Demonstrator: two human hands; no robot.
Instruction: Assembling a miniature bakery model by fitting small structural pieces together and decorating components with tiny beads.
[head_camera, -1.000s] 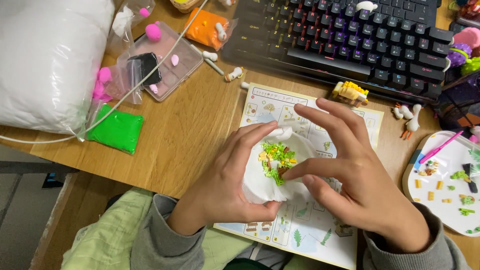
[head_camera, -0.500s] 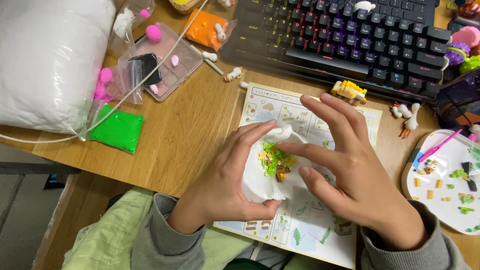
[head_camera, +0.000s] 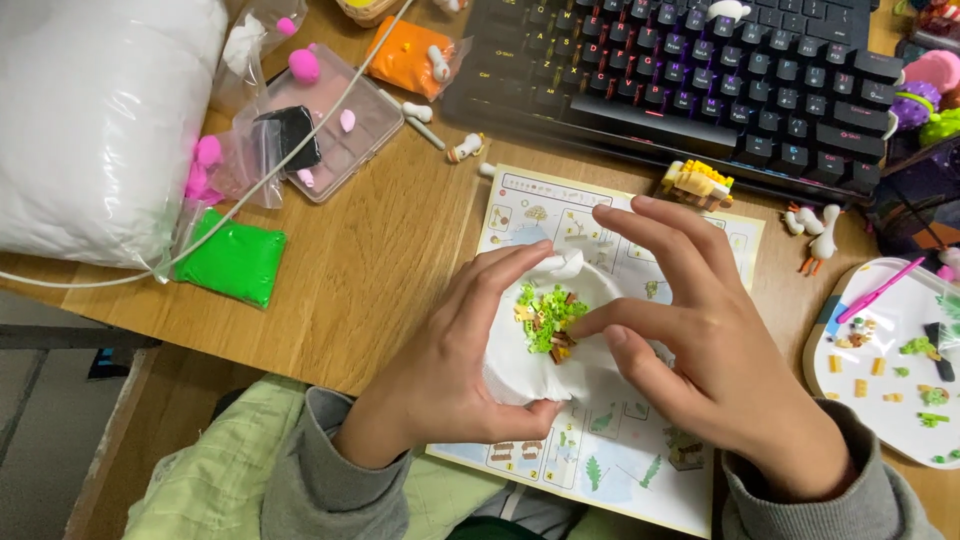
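My left hand (head_camera: 455, 360) cups a lump of white clay (head_camera: 525, 365) from the left, thumb under it and fingers curled over its top. A small cluster of green, yellow and brown pieces (head_camera: 545, 320) sits pressed into the clay. My right hand (head_camera: 700, 340) is at the clay's right side, with thumb and forefinger pinched at the cluster and the other fingers spread above. Both hands rest over a printed instruction sheet (head_camera: 620, 440) on the wooden desk (head_camera: 370, 250).
A black keyboard (head_camera: 700, 75) lies at the back. A small yellow block model (head_camera: 695, 182) and white figures (head_camera: 815, 235) stand in front of it. A white tray (head_camera: 890, 360) with loose pieces is at right. Green (head_camera: 235, 258) and orange (head_camera: 405, 55) clay packs, a clear box (head_camera: 315, 120) and a big white bag (head_camera: 100, 130) are at left.
My right forefinger and thumb have closed in on the green cluster in the clay. The left hand keeps its hold on the white lump.
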